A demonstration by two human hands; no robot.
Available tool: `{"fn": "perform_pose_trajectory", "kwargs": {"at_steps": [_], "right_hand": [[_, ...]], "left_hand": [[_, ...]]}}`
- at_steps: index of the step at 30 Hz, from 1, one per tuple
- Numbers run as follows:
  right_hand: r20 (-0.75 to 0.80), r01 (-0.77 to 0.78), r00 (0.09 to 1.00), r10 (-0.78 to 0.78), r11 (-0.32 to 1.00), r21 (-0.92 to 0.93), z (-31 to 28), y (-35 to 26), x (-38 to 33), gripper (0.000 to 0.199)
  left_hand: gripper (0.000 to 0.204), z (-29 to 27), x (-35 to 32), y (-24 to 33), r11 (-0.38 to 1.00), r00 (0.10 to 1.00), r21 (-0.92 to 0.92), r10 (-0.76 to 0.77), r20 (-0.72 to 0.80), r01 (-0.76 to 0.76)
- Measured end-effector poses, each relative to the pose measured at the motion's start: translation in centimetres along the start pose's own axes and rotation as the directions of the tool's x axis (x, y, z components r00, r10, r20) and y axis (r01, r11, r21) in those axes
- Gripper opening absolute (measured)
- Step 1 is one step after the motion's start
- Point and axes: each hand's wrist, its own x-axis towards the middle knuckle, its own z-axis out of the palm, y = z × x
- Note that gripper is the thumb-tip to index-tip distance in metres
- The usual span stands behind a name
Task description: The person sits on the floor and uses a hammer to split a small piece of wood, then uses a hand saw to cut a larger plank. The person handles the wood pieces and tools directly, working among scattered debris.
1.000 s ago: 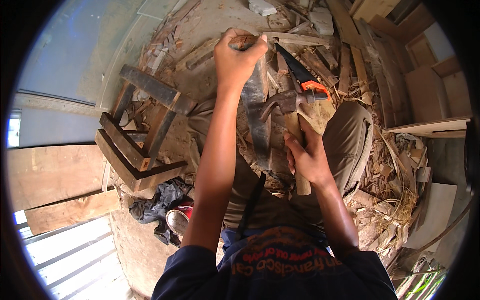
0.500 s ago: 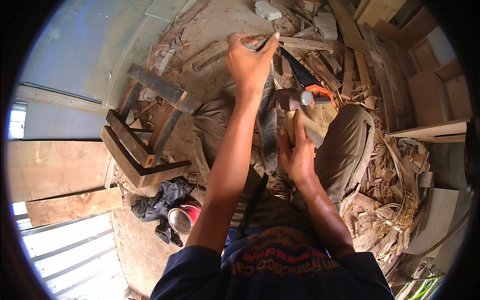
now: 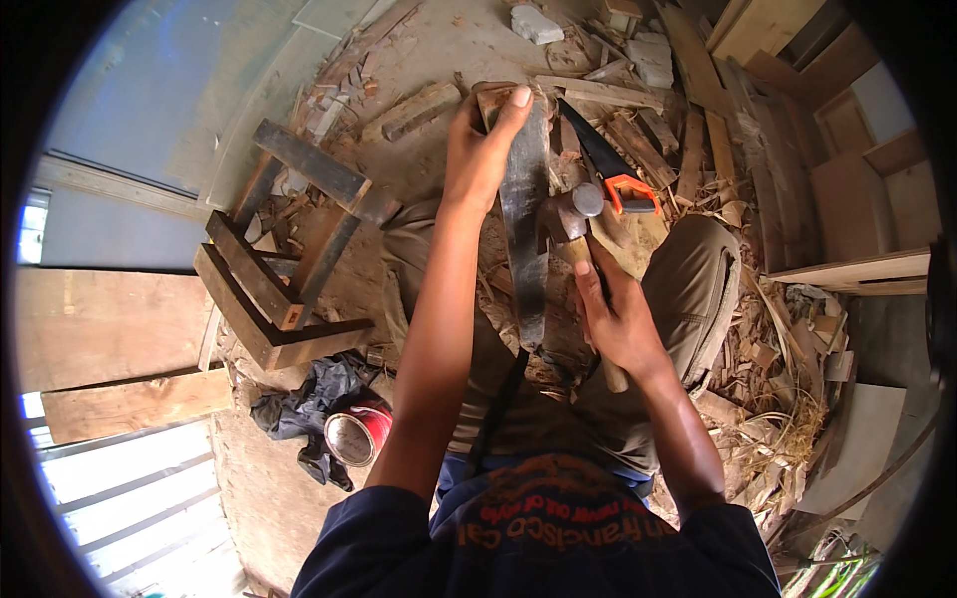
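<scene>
While I sit on the dirt floor [image 3: 449, 60] with my knees spread, the wooden stool frame [image 3: 284, 264] lies tipped on its side well off to the outer side of my left grip, apart from the work. Between my thighs a long dark plank [image 3: 525, 229] runs away from me, its near end down by my lap. My left hand [image 3: 480, 149] wraps over its far end, fingers pressed together around the wood, I judge to keep it from shifting under a blow. My right hand [image 3: 620, 319] is shut on the pale handle of the hammer [image 3: 570, 214], whose steel head sits just beside the plank's edge, close enough to strike without reaching. Just beyond that grip a handsaw [image 3: 608, 169] with an orange handle rests on the scraps. Near my left elbow stands a small red tin can [image 3: 357, 435], beside a dark rag.
</scene>
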Motion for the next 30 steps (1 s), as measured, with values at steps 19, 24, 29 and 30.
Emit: {"fn": "perform_pose_trajectory", "kwargs": {"at_steps": [19,24,29,30], "right_hand": [[0.435,-0.540,0.690,0.578,0.812,-0.222,-10.1,-5.6,-0.2,0.054],[0.419,-0.566,0.774,0.475,0.816,0.119,-9.1,-2.8,-1.0,0.047],[0.308,-0.488,0.870,0.386,0.768,0.415,-4.4,0.8,-2.5,0.035],[0.270,-0.438,0.897,0.349,0.782,0.444,-2.7,1.7,-2.3,0.033]], "left_hand": [[0.050,5.5,-5.6,2.6,0.964,0.965,0.144,0.240,-0.105,-0.224],[0.048,4.0,-3.8,1.7,0.969,0.953,0.117,0.238,-0.190,-0.218],[0.052,1.0,-1.2,-0.4,0.967,0.929,0.152,0.241,-0.280,-0.205],[0.057,0.4,-0.4,-0.8,0.996,0.961,0.030,0.086,-0.263,-0.081]]}}
